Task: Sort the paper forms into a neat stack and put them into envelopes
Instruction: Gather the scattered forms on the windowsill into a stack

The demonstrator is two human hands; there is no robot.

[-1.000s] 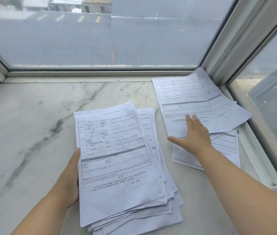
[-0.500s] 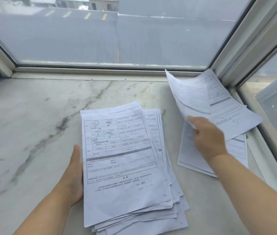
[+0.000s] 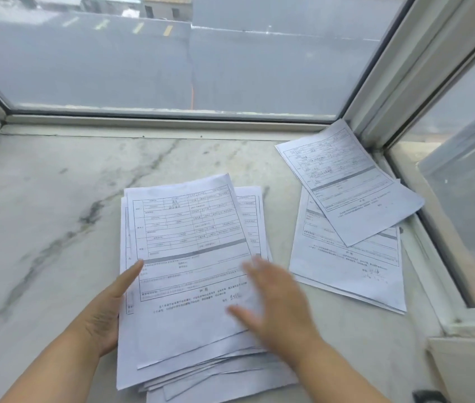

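A fanned stack of printed paper forms (image 3: 189, 257) lies in the middle of the marble sill. My left hand (image 3: 108, 312) holds the stack's left edge, thumb on top of the uppermost sheet. My right hand (image 3: 274, 303), blurred by motion, lies flat with straight fingers on the lower right of the top sheet. To the right lie more loose forms: one skewed sheet (image 3: 349, 181) across a few others (image 3: 347, 271) near the window corner. No envelope is in view.
The marble sill (image 3: 41, 216) runs left of the stack. A window frame (image 3: 157, 119) borders the back, and a second frame (image 3: 431, 257) closes the right side. A dark object (image 3: 429, 397) peeks in at the bottom right.
My right hand carried a sheet from the right-hand pile to the middle stack and laid it on top. It now rests flat on that sheet. My left hand stayed at the stack's left edge.
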